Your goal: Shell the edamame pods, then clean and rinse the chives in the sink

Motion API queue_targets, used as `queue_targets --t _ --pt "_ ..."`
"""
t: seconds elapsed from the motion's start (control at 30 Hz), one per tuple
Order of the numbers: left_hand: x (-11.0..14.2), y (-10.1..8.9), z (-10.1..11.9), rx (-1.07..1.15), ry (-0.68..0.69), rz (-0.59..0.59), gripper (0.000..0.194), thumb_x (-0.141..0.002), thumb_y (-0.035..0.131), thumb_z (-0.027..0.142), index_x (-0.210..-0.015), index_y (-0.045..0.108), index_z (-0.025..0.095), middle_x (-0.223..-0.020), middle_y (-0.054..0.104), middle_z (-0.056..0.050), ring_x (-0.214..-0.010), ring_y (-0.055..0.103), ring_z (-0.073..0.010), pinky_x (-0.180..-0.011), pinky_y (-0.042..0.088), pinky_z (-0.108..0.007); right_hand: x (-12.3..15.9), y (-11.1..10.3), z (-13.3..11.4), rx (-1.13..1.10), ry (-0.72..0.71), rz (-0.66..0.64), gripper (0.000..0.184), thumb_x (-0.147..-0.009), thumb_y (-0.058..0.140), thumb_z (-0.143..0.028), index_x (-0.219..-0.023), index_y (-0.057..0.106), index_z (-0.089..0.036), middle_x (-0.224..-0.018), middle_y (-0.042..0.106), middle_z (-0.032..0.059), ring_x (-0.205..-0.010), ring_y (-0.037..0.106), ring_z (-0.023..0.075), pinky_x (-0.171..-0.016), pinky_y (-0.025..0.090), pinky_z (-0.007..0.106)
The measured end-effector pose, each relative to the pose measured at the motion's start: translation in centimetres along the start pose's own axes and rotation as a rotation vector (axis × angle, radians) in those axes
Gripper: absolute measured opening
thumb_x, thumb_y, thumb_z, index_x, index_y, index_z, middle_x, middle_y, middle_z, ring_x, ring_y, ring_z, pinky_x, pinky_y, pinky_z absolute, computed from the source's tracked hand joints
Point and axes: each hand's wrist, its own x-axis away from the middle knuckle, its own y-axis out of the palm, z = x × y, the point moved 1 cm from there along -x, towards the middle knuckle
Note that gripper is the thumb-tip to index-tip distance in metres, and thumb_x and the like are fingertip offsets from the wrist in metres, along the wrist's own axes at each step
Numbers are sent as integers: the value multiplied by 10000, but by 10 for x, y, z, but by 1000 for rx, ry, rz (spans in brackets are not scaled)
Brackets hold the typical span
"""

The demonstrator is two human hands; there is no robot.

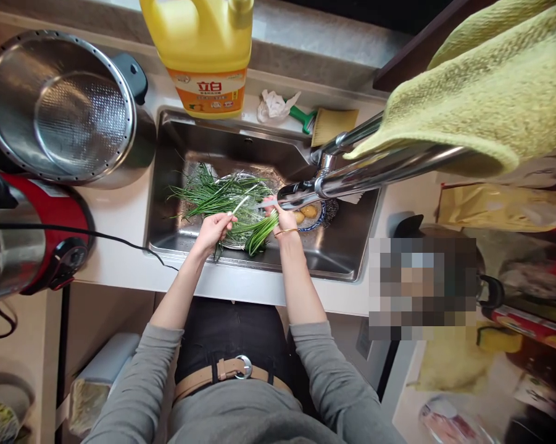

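Observation:
My left hand (216, 229) pinches one scallion (240, 206) near its end, the pale stalk pointing up and right. Closed round a small bunch of scallions (261, 234) is my right hand (283, 217), with the green leaves hanging down to the left. This hand is just below the end of the faucet (333, 180), where a stream of water seems to run. More loose scallions (203, 192) lie spread over a wet round dish in the sink (171, 135). To the right, a blue-patterned plate (323, 216) carries yellowish potatoes (309, 211), partly covered by the faucet.
A yellow detergent jug (206, 61) stands behind the sink, beside a green-handled tool (302, 117) and a sponge (336, 123). At left are a steel pot (65, 111) and a red appliance (50, 228) with its cord. A yellow towel (481, 92) hangs over the faucet.

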Motion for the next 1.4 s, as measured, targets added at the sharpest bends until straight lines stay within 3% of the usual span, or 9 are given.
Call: queue_targets --t 0.13,0.23,0.33,0.63,0.8,0.93,1.03,1.23,1.4 --pt "-12 16 -6 -103 186 119 336 -701 717 448 -818 592 159 -767 615 9 -574 476 -58 -556 383 -185 19 12 4 -122 251 -176 195 -743 709 -329 -878 661 -196 -894 747 67 -852 714 203 -672 614 310" --pt "-18 31 -9 -133 241 63 313 -658 744 376 -833 629 145 -845 666 -26 -764 586 -114 -755 456 -223 26 17 5 -155 295 -219 188 -764 693 -339 -892 676 -202 -958 753 76 -937 702 202 -730 614 309" --pt "-21 36 -8 -144 227 36 306 -664 728 354 -871 684 133 -869 701 -46 -803 609 -142 -800 457 -253 26 16 2 -156 294 -240 181 -766 691 -321 -905 685 -206 -967 754 61 -961 695 198 -750 608 297" --pt "-24 43 10 -125 173 -39 262 -725 680 390 -741 695 128 -587 586 17 -576 486 -98 -588 374 -226 32 15 -6 -152 304 -332 226 -779 696 -331 -966 707 -205 -968 749 53 -930 698 190 -738 605 297" --pt "-22 46 17 -92 56 -98 241 -650 758 343 -680 656 127 -540 541 31 -496 430 -66 -502 317 -205 35 12 -5 -165 358 -378 219 -818 660 -307 -1003 705 -198 -977 747 45 -815 705 156 -661 603 262" --pt "-25 44 14 -17 -40 -86 268 -712 686 378 -664 642 118 -543 562 9 -409 313 -32 -430 206 -207 36 9 -8 -172 404 -390 279 -850 631 -308 -1104 676 -202 -996 747 48 -752 701 138 -602 599 238" --pt "-27 45 8 -19 9 -95 237 -700 673 348 -744 678 115 -594 603 3 -421 348 -38 -445 251 -204 36 8 -12 -168 423 -421 346 -878 595 -312 -1207 629 -209 -1006 746 49 -730 703 133 -582 599 227" --pt "-26 45 12 -349 293 79 225 -724 673 355 -738 702 133 -643 655 7 -605 572 -119 -599 407 -221 33 4 -13 -148 423 -489 458 -925 519 -313 -1380 496 -272 -1064 733 42 -823 722 148 -568 600 201" --pt "-34 22 34 -458 379 340 233 -782 645 345 -796 739 133 -759 727 -32 -738 646 -170 -729 468 -261 30 -10 -14 -134 470 -502 342 -937 460 -237 -1248 589 -177 -1110 728 95 -946 713 159 -503 548 140"
